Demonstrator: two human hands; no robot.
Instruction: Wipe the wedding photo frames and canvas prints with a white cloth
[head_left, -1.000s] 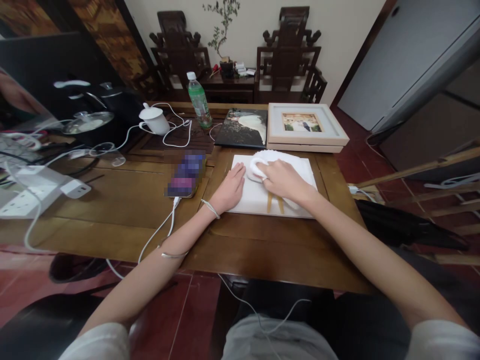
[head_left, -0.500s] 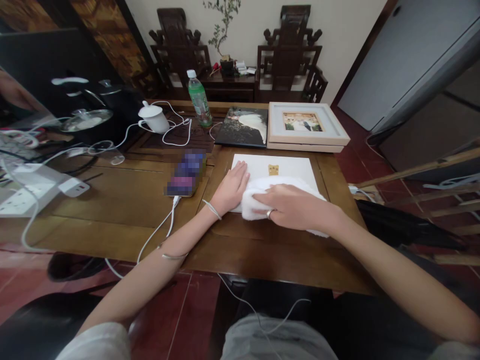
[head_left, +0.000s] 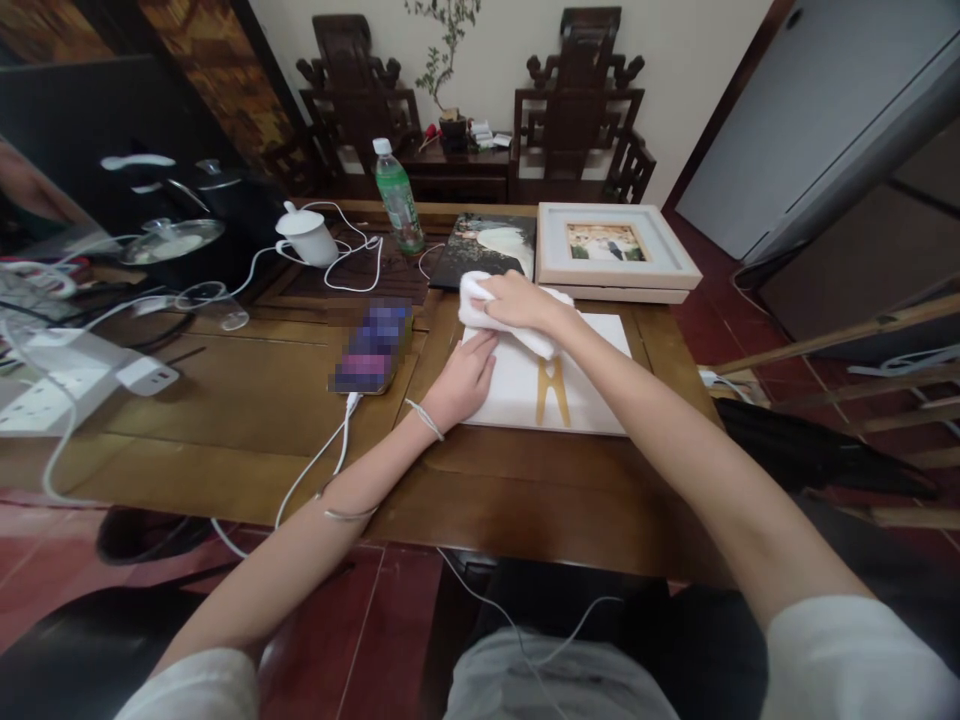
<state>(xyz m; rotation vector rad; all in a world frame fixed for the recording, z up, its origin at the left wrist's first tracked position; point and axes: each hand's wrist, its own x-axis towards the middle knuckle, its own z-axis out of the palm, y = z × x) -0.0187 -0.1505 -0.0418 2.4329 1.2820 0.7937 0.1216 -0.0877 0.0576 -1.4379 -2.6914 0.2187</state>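
A white flat panel lies on the wooden table, with a gold-coloured shape at its middle. My left hand rests with its fingers stretched out on the panel's left edge. Bunched in my right hand is a white cloth, pressed over the far left part of the panel. The cloth hides the panel's far edge and the top of the gold shape. Just beyond it lies a dark photo panel showing a white dress.
A light wooden picture frame lies at the back right. Left of my hands are a phone on a white cable, a green bottle and a white lidded cup. A power strip sits at the far left.
My right hand has moved the cloth from the panel's near side to its far left edge, uncovering the lower gold shape. My left hand stays almost where it was.
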